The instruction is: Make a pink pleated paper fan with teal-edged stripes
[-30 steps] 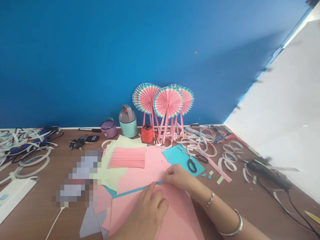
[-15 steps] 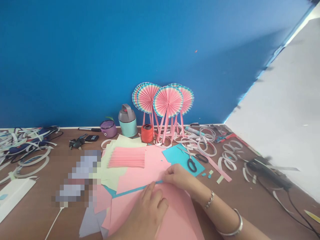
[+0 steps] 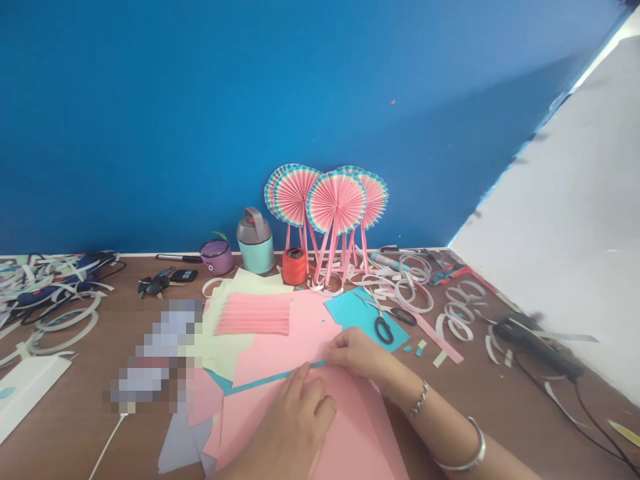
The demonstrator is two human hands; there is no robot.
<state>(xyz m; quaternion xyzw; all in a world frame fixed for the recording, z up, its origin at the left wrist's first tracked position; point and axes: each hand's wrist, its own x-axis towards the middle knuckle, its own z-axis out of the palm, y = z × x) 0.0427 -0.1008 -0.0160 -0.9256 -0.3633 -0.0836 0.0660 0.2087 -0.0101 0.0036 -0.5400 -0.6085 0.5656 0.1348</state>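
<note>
My left hand (image 3: 293, 427) lies flat on a large pink sheet (image 3: 350, 433), its fingers stretched toward a thin blue paper strip (image 3: 270, 381) that runs along the sheet's top edge. My right hand (image 3: 356, 353), with bracelets on the wrist, pinches the right end of that strip against the paper. Beneath and behind lie another pink sheet (image 3: 300, 337), pale yellow sheets (image 3: 225, 347) and a pleated pink piece (image 3: 255, 315).
Scissors (image 3: 387, 323) rest on a turquoise sheet (image 3: 357, 313). Several pink paper fans (image 3: 336, 203) stand against the blue wall, beside a red spool (image 3: 295, 266), a teal flask (image 3: 255, 243) and a purple cup (image 3: 217, 257). Curled white strips, keys (image 3: 163, 282) and a black cable (image 3: 545, 353) litter both sides.
</note>
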